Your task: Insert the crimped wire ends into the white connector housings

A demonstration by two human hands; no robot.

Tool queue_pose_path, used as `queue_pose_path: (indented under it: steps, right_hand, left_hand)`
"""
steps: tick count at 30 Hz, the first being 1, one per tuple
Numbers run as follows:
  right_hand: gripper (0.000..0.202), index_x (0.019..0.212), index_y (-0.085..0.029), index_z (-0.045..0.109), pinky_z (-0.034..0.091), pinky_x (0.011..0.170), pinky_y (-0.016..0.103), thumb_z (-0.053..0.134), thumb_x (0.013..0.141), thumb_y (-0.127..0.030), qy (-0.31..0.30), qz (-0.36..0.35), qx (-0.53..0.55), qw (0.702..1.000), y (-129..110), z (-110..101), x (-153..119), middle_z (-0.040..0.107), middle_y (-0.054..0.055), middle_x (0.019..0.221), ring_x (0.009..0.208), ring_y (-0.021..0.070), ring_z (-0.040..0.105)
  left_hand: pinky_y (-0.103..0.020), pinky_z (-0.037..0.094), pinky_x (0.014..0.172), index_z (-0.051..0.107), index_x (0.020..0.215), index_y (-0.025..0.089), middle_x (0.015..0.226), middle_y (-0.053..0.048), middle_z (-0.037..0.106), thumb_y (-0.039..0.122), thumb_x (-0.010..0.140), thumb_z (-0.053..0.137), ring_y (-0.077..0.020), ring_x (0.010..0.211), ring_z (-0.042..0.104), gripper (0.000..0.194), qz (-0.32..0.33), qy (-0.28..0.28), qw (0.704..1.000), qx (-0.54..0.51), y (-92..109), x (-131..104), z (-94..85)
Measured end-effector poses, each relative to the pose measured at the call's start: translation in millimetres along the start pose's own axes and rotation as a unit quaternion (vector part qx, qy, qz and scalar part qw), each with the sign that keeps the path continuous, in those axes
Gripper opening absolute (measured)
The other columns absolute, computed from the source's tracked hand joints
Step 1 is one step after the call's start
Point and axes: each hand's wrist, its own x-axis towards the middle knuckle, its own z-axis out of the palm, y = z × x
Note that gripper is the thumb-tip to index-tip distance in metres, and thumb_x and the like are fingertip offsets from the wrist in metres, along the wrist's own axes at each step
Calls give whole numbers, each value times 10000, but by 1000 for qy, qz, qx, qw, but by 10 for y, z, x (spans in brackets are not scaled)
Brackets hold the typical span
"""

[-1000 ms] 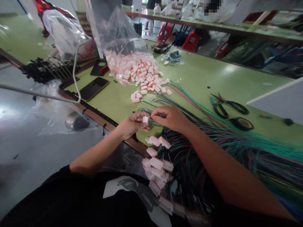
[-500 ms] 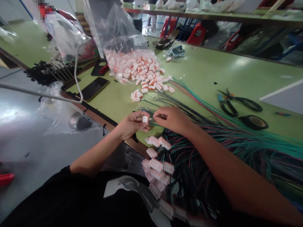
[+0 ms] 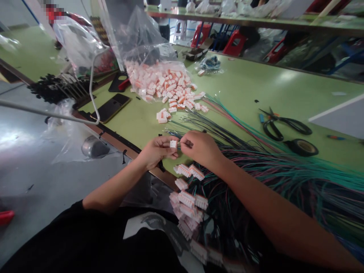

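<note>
White plastic, the small connector (image 3: 173,144): gripped between the thumb and fingers of your left hand (image 3: 157,152), just above the near edge of the green table (image 3: 241,85). Your right hand (image 3: 200,148) is closed in a pinch on a thin wire (image 3: 179,143), just to the right of the connector. Hands close together, a narrow gap between them. Whether the wire tip has entered the connector: cannot tell, too small.

Below your hands, toward your lap: a hanging cluster of wired connectors (image 3: 187,198), white with orange, beside a dark tangle of wires. Right of your right hand and under your right forearm: the wire bundle (image 3: 284,163), mostly green and dark, some red strands.

Beyond your hands: loose dark wires (image 3: 213,123), ends toward the left; a small group of connectors (image 3: 162,116); farther back, the large connector pile (image 3: 173,85), partly inside a clear plastic bag (image 3: 142,47).

Left of the pile: a phone (image 3: 115,106) lying flat, with a black case (image 3: 116,82) behind it. Right side of the table: black-handled scissors (image 3: 274,122), with a roll of black tape (image 3: 303,147) near the handles.
</note>
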Motion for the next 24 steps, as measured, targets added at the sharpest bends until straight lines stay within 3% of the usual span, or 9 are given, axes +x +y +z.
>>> queue_pose_path:
  steps: [5,11,19,24]
  right_hand:
    - [134,578,-200,479,323,588,267,474,702,-148,11,-2,-11,1000,-10,51,-20,542,15,615,604,124,456]
    - [149,608,-187,509,320,609,278,459,743,-147,-18,-1,-64,998,-43,80,-23,575,43,675,662,144,496]
    - [83,673,-191,583,354,566,247,513,714,-207,-40,23,111,993,73,17,19,572,-10,604,567,103,481]
    - [112,609,-192,554,346,545,250,492,698,-164,-40,31,99,994,68,-14,13,552,-12,569,521,92,445]
  left_hand:
    - [-213,508,579,659,870,126,636,11,669,64,614,689,-81,550,604,265,17,16,1000,21,14,-34,33]
    - [-191,494,563,672,858,127,645,17,673,75,613,691,-71,558,600,252,32,9,999,39,38,-54,57]
    - [-222,505,598,681,893,132,656,5,673,109,608,719,-80,564,599,289,28,9,999,39,24,-35,31]
    - [-230,506,598,686,888,132,648,4,663,119,604,731,-85,569,598,287,23,8,999,46,15,-29,26]
